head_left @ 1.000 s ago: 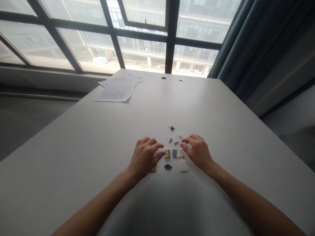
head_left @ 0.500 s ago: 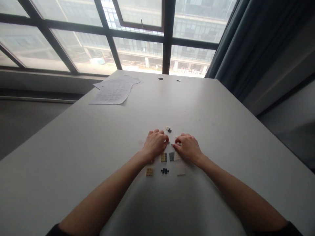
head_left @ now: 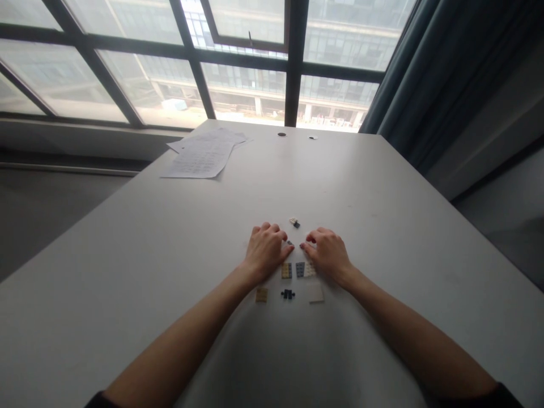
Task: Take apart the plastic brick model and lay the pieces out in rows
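My left hand (head_left: 267,247) rests low over the table, thumb and forefinger closed around a small grey building-brick piece (head_left: 289,243). Opposite it, my right hand (head_left: 327,249) is pinched, with a tiny dark spot at its thumb tip that is too small to name. Just below the hands lie a tan-and-grey studded plate (head_left: 286,270), a dark grey studded plate (head_left: 300,269) and a white studded piece (head_left: 309,268) partly hidden by my right hand. Nearer me are a tan square plate (head_left: 261,295), a black piece with knobbed ends (head_left: 288,294) and a flat white tile (head_left: 316,293).
A small white-and-dark brick piece (head_left: 294,222) sits beyond my hands. Printed papers (head_left: 198,156) lie at the far left of the white table (head_left: 361,187). Two round holes are near its back edge, before the window. A dark curtain (head_left: 408,79) hangs at right.
The view has shifted slightly, so things on the table appear a little further right. My two hands stay close together, and the small grey piece shows more plainly at my left fingers.
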`<state>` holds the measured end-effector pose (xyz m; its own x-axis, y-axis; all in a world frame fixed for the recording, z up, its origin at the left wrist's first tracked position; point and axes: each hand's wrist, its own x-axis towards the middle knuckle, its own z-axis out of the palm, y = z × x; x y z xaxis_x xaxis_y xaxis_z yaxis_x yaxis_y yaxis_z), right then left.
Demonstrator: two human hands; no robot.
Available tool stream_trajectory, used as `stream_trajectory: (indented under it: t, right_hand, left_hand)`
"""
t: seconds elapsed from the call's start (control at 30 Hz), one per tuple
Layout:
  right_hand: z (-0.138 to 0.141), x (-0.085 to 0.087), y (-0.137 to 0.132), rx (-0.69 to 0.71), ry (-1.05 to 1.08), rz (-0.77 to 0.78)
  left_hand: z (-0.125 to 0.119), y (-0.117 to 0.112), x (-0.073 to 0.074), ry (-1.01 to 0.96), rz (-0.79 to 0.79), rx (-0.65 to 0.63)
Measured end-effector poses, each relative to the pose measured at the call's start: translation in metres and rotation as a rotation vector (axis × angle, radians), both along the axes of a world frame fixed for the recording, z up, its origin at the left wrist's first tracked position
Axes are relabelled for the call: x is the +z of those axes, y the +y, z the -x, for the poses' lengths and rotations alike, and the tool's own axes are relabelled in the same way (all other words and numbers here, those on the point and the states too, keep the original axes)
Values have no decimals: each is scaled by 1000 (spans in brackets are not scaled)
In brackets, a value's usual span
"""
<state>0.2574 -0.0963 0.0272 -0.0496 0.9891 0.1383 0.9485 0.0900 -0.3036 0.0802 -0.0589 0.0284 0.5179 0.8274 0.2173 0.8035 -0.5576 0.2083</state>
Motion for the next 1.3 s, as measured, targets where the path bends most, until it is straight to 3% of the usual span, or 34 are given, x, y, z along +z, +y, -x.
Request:
stream_trajectory:
  t: [0.5,0.73,1.3]
  right_hand:
    - [-2,-2,11,164,142,48]
    - [-3,-2,8,97,179,21]
    - [-2,-8,4,174,200,23]
  left_hand:
    - [-5,6,-3,-41,33,-75]
    - [-3,5,-2,-58,40,-68]
    - [-3,2,-7,-78,84,-139]
